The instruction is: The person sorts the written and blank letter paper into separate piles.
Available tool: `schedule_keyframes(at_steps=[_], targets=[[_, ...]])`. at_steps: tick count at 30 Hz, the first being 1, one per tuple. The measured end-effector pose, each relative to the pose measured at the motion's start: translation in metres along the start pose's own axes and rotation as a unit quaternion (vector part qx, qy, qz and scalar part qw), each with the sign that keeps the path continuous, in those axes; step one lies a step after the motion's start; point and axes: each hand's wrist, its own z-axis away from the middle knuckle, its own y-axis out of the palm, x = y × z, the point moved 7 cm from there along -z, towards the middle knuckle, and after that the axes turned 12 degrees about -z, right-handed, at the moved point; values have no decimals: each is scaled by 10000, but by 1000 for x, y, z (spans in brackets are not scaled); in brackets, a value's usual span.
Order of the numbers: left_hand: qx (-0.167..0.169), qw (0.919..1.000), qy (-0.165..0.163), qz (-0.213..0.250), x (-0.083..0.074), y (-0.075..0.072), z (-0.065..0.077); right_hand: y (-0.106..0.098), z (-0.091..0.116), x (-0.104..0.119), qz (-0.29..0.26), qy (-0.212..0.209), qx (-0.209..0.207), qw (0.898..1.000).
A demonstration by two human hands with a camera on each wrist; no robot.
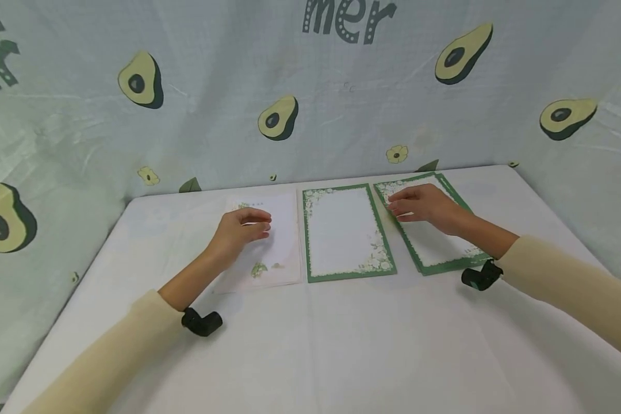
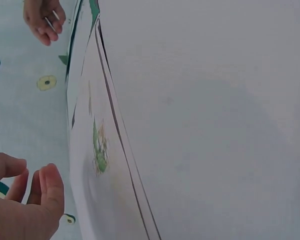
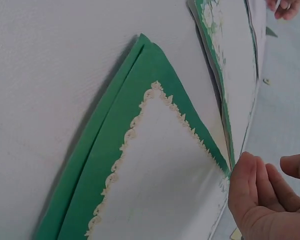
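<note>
Three sets of decorated paper lie in a row across the white table. On the left are pale sheets (image 1: 282, 241) with small green plant prints, and my left hand (image 1: 238, 233) hovers over them, fingers loosely bent with nothing between them. A green-bordered sheet (image 1: 344, 233) with white flower corners lies in the middle. To the right, two green-bordered sheets (image 1: 429, 244) overlap at a slant, one slightly offset beneath the other. My right hand (image 1: 426, 207) is over their upper left part, fingers relaxed and thumb apart from them in the right wrist view (image 3: 265, 195).
White cloth covers the table (image 1: 372, 345), which reaches back to a hanging curtain (image 1: 212, 132) printed with avocados and flowers. A black wrist camera (image 1: 202, 322) sits at the left sleeve, another black camera (image 1: 481, 277) at the right sleeve.
</note>
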Motion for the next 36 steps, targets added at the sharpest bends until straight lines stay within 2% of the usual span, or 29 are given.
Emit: schedule_keyframes(at_steps=[8, 16, 21, 29, 36], targets=[[278, 9990, 259, 234, -14, 27, -10, 8, 0, -10, -104, 217, 122, 9996], [553, 9972, 489, 111, -25, 47, -23, 17, -3, -17, -154, 473, 249, 9985], [608, 9972, 392, -162, -27, 54, -30, 21, -3, -16, -154, 521, 297, 9981], [616, 9971, 10, -453, -20, 59, -36, 24, -7, -18, -142, 646, 337, 9972], [778, 9933, 27, -850, -16, 63, -43, 25, -10, -22, -143, 829, 371, 9958]])
